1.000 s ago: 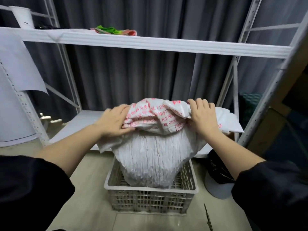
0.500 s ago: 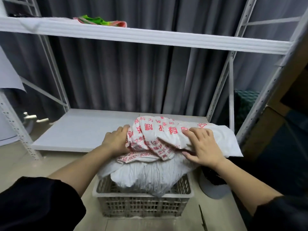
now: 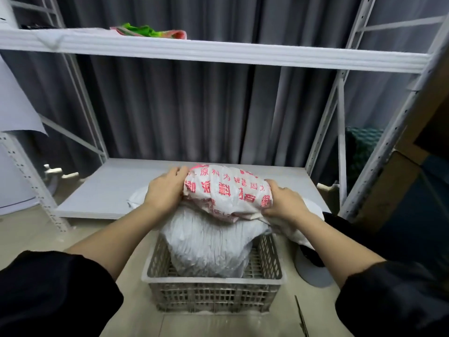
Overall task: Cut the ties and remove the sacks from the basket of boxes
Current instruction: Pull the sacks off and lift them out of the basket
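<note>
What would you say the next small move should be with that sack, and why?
Probably keep drawing the sack upward. Both the left hand and the right hand grip its bunched, red-printed top, while its white lower part still sits inside the basket, so it isn't out yet.

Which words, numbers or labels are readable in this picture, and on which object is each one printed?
"原料为": small red print along the top of the bunched printed sack, held between the left hand and the right hand.
Larger red characters below it: too crumpled and blurred to read.
White inner sack, basket, shelf: no text visible.
</note>
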Action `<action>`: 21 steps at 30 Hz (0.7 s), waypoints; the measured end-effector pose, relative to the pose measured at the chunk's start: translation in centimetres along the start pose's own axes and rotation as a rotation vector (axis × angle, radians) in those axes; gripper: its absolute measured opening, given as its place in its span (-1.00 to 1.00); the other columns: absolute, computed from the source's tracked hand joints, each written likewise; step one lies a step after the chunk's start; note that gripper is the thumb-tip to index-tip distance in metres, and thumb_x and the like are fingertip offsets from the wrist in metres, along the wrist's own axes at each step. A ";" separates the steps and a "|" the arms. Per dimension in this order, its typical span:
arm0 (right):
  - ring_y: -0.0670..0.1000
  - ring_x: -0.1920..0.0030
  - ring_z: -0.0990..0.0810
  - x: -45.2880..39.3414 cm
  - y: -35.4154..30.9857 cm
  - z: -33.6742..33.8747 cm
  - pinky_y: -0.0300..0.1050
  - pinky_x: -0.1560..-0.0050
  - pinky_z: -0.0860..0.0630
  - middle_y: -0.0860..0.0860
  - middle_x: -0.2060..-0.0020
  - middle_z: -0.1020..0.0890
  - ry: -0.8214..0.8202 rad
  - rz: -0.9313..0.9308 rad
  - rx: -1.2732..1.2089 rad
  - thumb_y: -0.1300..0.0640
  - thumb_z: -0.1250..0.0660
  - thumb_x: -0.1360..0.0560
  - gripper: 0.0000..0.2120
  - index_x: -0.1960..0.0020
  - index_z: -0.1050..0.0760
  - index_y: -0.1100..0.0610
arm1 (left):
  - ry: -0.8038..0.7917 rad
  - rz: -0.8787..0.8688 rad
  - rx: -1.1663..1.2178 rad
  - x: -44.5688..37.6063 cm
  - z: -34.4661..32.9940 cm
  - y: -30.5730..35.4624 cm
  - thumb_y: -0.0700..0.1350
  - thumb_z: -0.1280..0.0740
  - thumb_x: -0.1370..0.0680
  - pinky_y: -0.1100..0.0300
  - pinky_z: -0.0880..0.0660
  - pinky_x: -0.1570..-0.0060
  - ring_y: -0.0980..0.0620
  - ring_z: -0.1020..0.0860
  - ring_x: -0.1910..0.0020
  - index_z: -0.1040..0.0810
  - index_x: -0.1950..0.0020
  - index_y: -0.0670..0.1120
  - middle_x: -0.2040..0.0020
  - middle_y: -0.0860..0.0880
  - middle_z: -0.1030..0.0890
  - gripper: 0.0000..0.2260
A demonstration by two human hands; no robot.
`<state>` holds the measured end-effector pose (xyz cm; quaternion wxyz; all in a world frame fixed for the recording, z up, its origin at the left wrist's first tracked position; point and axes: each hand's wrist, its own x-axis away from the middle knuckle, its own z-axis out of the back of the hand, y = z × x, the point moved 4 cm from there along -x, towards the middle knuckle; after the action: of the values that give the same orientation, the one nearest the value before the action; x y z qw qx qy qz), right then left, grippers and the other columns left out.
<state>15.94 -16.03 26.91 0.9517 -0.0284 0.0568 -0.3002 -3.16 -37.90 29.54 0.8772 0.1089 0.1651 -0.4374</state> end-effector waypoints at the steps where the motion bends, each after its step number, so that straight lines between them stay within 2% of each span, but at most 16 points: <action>1: 0.21 -0.09 -0.56 0.2 -0.7 0.7 -0.02 0.02 -0.43 0.15 -0.08 -0.62 0.088 0.024 0.019 -0.08 -0.32 -0.40 -0.43 -0.34 -0.25 0.05 | -0.046 0.015 -0.009 -0.1 0.6 0.0 -0.10 -0.30 -0.48 0.02 -0.44 0.19 -0.23 -0.55 -0.01 -0.31 -0.14 -0.10 -0.09 -0.13 -0.51 -0.71; 2: 0.22 -0.04 -0.57 0.2 -1.1 1.9 -0.01 0.06 -0.45 0.16 -0.03 -0.63 0.176 0.049 0.035 -0.05 -0.29 -0.43 -0.56 -0.25 -0.32 0.07 | -0.070 0.022 -0.021 -0.5 1.4 -0.1 -0.10 -0.27 -0.49 0.03 -0.41 0.18 -0.24 -0.56 -0.02 -0.29 -0.14 -0.10 -0.08 -0.14 -0.52 -0.72; 4: 0.24 0.02 -0.59 -0.3 -1.7 5.7 0.00 0.12 -0.40 0.17 0.06 -0.65 0.361 0.075 0.072 0.00 -0.27 -0.42 -0.66 -0.15 -0.38 0.11 | 0.005 0.033 -0.030 -1.6 4.7 -0.5 -0.07 -0.26 -0.48 0.01 -0.40 0.16 -0.26 -0.57 -0.01 -0.27 -0.11 -0.08 -0.05 -0.14 -0.53 -0.73; 8: 0.23 0.07 -0.56 -1.0 -2.5 12.3 0.01 0.16 -0.25 0.11 0.13 -0.63 0.589 0.060 0.111 0.06 -0.26 -0.37 -0.69 -0.08 -0.39 0.12 | 0.251 0.072 0.040 -2.8 10.3 -0.8 -0.11 -0.27 -0.45 0.01 -0.37 0.22 -0.27 -0.57 0.10 -0.31 -0.09 -0.07 0.01 -0.13 -0.54 -0.75; 9: 0.23 0.08 -0.55 -1.1 -2.5 12.7 0.01 0.17 -0.25 0.11 0.12 -0.62 0.601 0.060 0.136 0.08 -0.26 -0.38 -0.69 -0.09 -0.39 0.13 | 0.258 0.084 0.026 -2.7 10.7 -0.7 -0.11 -0.26 -0.46 0.01 -0.37 0.24 -0.27 -0.56 0.11 -0.31 -0.11 -0.08 0.01 -0.13 -0.53 -0.74; 12: 0.22 0.07 -0.54 -1.0 -2.8 12.1 0.01 0.16 -0.32 0.13 0.09 -0.62 0.540 0.150 0.289 0.12 -0.26 -0.39 -0.71 -0.09 -0.39 0.16 | 0.119 0.045 -0.114 -2.4 10.4 -0.4 -0.06 -0.25 -0.49 -0.01 -0.41 0.20 -0.28 -0.57 0.07 -0.28 -0.18 -0.12 -0.03 -0.16 -0.56 -0.68; 15: 0.24 0.12 -0.52 -0.5 -2.5 14.2 -0.01 0.23 -0.24 0.15 0.13 -0.60 0.666 0.092 0.228 0.10 -0.31 -0.38 -0.70 -0.07 -0.41 0.18 | 0.274 0.048 -0.078 -3.0 12.7 -0.8 -0.12 -0.27 -0.48 -0.01 -0.40 0.22 -0.30 -0.58 0.07 -0.31 -0.18 -0.13 -0.02 -0.17 -0.54 -0.69; 16: 0.24 0.11 -0.52 -0.5 -2.9 14.4 -0.01 0.22 -0.23 0.15 0.12 -0.59 0.644 0.091 0.230 0.09 -0.31 -0.38 -0.69 -0.08 -0.40 0.18 | 0.278 0.056 -0.093 -3.1 13.3 -0.8 -0.14 -0.27 -0.48 -0.02 -0.40 0.22 -0.30 -0.57 0.08 -0.30 -0.18 -0.13 -0.02 -0.18 -0.54 -0.69; 18: 0.23 0.10 -0.52 -0.2 -3.3 14.2 0.00 0.21 -0.25 0.14 0.10 -0.60 0.581 0.141 0.261 0.07 -0.30 -0.40 -0.69 -0.08 -0.39 0.17 | 0.188 0.046 -0.123 -3.1 13.4 -0.8 -0.13 -0.26 -0.47 0.00 -0.36 0.23 -0.31 -0.57 0.06 -0.29 -0.18 -0.14 -0.03 -0.18 -0.55 -0.68; 21: 0.24 0.13 -0.50 0.6 -3.0 15.2 0.00 0.24 -0.22 0.16 0.13 -0.58 0.653 0.115 0.228 0.04 -0.32 -0.39 -0.68 -0.06 -0.40 0.19 | 0.276 0.044 -0.082 -2.9 14.1 -0.9 -0.11 -0.28 -0.46 0.03 -0.33 0.28 -0.30 -0.57 0.09 -0.29 -0.12 -0.12 -0.02 -0.17 -0.54 -0.71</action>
<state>16.59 -18.53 42.22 0.8958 0.1789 0.3257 -0.2440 -2.81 -41.06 43.60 0.8593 0.1360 0.2996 -0.3917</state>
